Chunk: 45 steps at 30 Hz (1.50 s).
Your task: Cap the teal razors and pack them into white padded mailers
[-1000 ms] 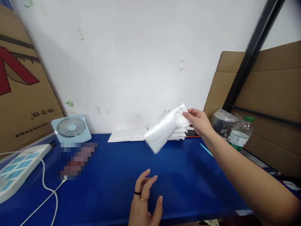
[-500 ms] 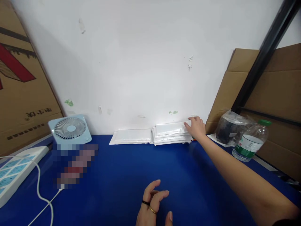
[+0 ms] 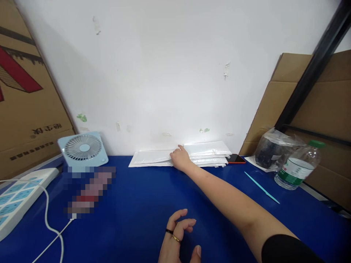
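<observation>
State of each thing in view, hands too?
Left hand, fingers bent, thumb apart, nothing held
Right hand, at the white packets, hold unclear
White packets, lying down, stacked at right
Bottle, capped, standing
Fan, running or off unclear
Phone, flat, left end hidden
Teal stick, lying flat
Plastic bag, around a dark object
Power strip, lying flat, power unclear

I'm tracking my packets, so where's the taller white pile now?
In the head view, the taller pile of white packets sits right of centre at the back of the blue table, between the right hand and the phone.
</observation>
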### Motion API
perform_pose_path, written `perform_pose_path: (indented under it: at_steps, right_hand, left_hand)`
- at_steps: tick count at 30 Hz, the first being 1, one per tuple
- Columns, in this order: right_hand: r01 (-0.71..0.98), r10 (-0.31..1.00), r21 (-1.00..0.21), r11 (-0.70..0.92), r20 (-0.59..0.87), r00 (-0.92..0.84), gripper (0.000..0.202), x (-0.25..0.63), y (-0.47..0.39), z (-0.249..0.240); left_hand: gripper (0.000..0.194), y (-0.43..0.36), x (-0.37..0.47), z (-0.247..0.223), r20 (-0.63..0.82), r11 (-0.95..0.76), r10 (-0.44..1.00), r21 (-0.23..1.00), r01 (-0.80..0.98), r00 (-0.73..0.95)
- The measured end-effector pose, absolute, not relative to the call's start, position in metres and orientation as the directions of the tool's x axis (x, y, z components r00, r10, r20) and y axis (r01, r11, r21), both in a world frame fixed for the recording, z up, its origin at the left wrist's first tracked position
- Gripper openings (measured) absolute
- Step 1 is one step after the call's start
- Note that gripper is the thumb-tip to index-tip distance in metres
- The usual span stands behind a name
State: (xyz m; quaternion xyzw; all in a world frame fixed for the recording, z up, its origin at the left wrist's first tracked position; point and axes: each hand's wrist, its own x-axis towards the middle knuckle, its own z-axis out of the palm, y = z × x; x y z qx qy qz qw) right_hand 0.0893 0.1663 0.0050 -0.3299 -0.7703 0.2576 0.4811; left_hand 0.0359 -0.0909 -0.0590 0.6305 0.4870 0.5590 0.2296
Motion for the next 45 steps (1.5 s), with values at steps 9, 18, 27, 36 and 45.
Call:
perform_pose_path:
  at_steps: [9, 18, 27, 36, 45]
  right_hand:
    - [0.404, 0.599, -0.476, 0.781, 0.754, -0.269, 0.026, 0.139, 0.09, 0.074]
    - [-0.258, 0.978, -0.943, 0.209, 0.201, 0.06, 0.029, 0.203, -0.006, 0.045]
    - [-0.716, 0.961, -0.673, -0.183, -0.276, 0.014, 0.025, 0.196, -0.016, -0.02]
    - [-0.757, 0.908, -0.57, -0.321, -0.411, -0.076, 0.027, 0.179, -0.005, -0.023]
    - [-0.379, 0.964, -0.886, -0.265, -0.25, -0.089, 0.035, 0.202, 0.009, -0.029]
  left_hand:
    - [0.052, -0.076, 0.032, -0.034, -0.018, 0.06, 0.996, 0.857, -0.512, 0.087]
    - [0.062, -0.07, 0.083, -0.023, 0.248, -0.159, 0.968, 0.676, -0.72, 0.02]
    - [0.048, -0.032, 0.085, 0.046, 0.31, -0.47, 0.88, 0.673, -0.571, -0.359]
    - [0.052, -0.016, 0.106, 0.076, 0.408, -0.586, 0.793, 0.712, -0.386, -0.452]
    - [0.045, -0.001, 0.094, 0.076, 0.405, -0.7, 0.685, 0.595, -0.394, -0.606]
